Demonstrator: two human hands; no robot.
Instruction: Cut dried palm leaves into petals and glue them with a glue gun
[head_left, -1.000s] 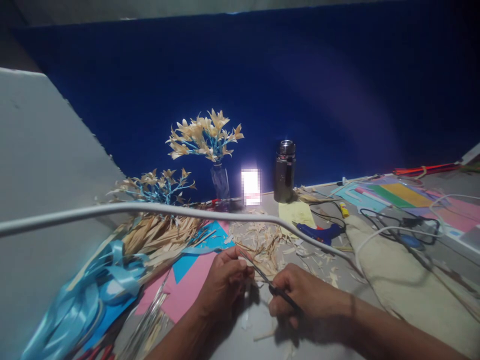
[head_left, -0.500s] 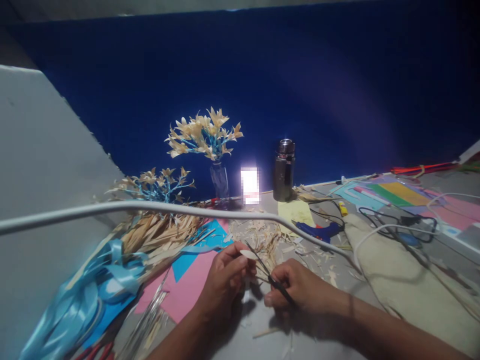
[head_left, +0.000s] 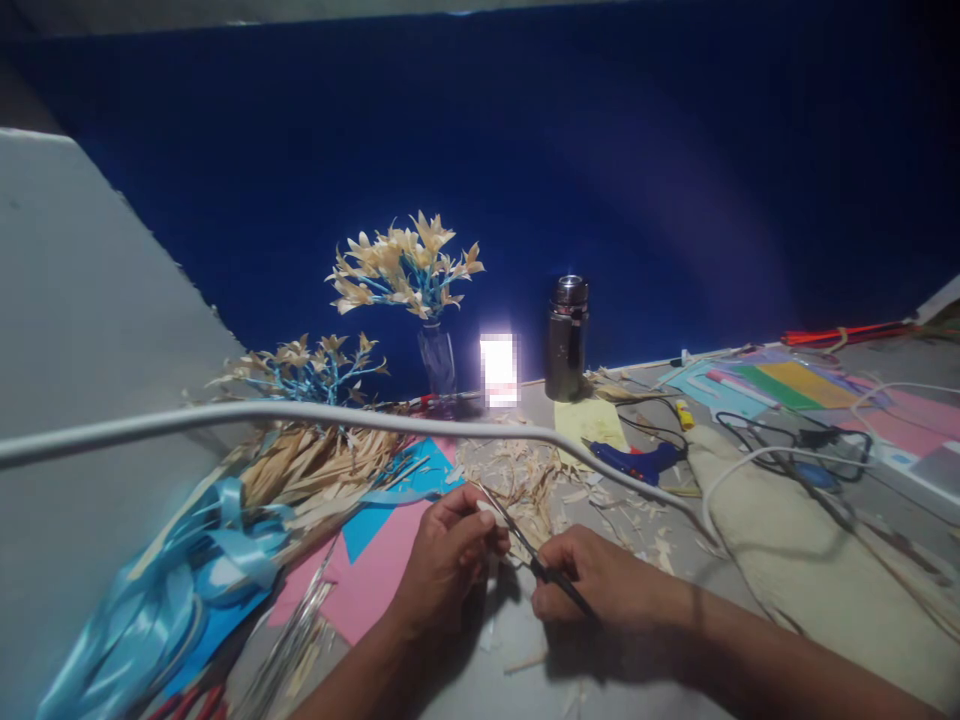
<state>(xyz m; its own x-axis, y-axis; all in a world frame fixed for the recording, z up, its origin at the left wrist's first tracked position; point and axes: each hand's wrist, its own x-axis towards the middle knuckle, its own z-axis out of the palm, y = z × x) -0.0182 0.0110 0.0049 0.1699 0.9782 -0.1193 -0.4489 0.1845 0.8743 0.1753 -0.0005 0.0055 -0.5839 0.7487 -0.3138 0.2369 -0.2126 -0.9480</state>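
scissors (head_left: pixel 529 550), one thin dark pair, sit in the right hand (head_left: pixel 600 590), clenched round the handles; the blades seem slightly parted, though the dim view leaves that unsure. left hand (head_left: pixel 446 560) pinches one pale sliver (head_left: pixel 486 510) at the blades, just above the grey worktop (head_left: pixel 487 680). behind are two papery flower sprays (head_left: pixel 409 265), one upright in a glass vase (head_left: pixel 439 360), plus one shiny metal flask (head_left: pixel 566 335).

I can read nothing here — no word, number or brand. The dark flask (head_left: pixel 566 338) at the back of the table (head_left: pixel 517 662) shows only glare, the bright panel (head_left: pixel 499 370) beside it is a blur, and the scissors (head_left: pixel 519 538) and blue glue gun (head_left: pixel 636 464) — dim, small — show no legible mark.
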